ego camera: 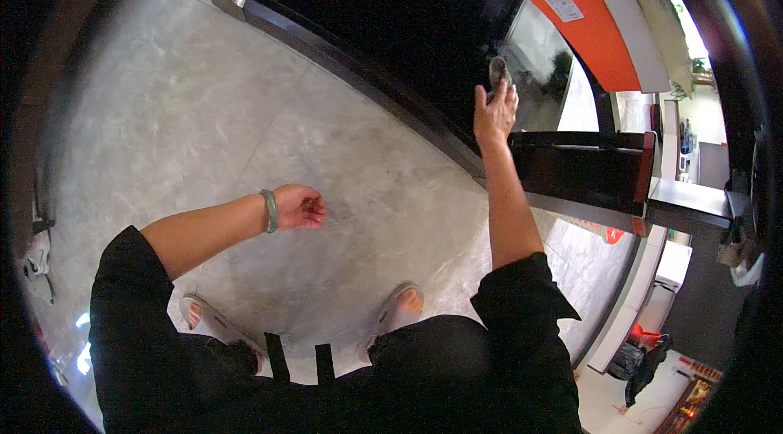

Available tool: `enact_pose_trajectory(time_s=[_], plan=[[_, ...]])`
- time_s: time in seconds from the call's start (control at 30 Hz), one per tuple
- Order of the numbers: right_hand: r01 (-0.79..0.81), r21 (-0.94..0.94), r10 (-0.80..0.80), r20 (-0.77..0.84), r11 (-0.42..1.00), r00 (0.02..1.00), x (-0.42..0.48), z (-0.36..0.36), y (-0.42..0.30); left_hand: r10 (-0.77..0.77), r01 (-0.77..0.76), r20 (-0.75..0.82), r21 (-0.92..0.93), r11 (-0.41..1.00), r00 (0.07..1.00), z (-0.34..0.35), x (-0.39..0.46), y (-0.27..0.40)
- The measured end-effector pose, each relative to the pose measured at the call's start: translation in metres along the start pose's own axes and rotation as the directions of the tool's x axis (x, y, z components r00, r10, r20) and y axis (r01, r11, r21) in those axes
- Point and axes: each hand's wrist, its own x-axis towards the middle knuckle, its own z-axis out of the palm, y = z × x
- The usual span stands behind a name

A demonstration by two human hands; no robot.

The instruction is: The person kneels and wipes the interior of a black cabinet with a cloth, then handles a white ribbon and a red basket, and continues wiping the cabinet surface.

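My right hand [497,114] reaches forward, with its fingers at a small greyish object [498,69], perhaps a folded cloth, over a dark glossy surface [422,36]. The fingers are spread somewhat, and whether they grip the object or only press on it cannot be told. My left hand [300,207] hangs over the grey floor with its fingers curled and nothing visible in it. A green bangle [269,211] is around the left wrist.
An orange box [581,24] with a white label stands at the upper right. The dark edge [367,97] of the furniture runs diagonally ahead. Near the right side is a dark wooden panel [581,174]. My feet in light slippers [400,305] are on the grey floor [202,97].
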Motion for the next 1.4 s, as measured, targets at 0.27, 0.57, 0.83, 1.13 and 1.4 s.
enact_pose_trajectory(time_s=[0.27, 0.57, 0.83, 1.13, 1.4], plan=[[-0.528, -0.203, 0.556, 0.117, 0.824, 0.823, 0.095, 0.0, 0.041, 0.007, 0.006, 0.092, -0.148, 0.989, 0.996, -0.01, -0.016, -0.028], [0.072, -0.058, -0.075, -0.042, 0.996, 0.996, 0.087, 0.03, -0.041, 0.063, -0.006, 0.192, -0.283, 0.959, 0.979, 0.005, -0.019, -0.044], [0.326, 0.381, -0.381, 0.078, 0.865, 0.921, -0.021, -0.006, -0.191, 0.115, -0.025, 0.188, -0.422, 0.906, 0.975, 0.094, -0.054, -0.054], [-0.928, 0.371, -0.168, 0.917, 0.024, 0.362, -0.133, -0.129, -0.181, 0.191, -0.133, 0.059, -0.518, 0.845, 0.98, 0.129, -0.198, -0.097], [-0.926, 0.118, -0.146, 0.973, -0.358, 0.18, -0.168, -0.281, -0.152, 0.226, -0.195, -0.003, -0.515, 0.834, 0.974, 0.171, -0.292, -0.17]])
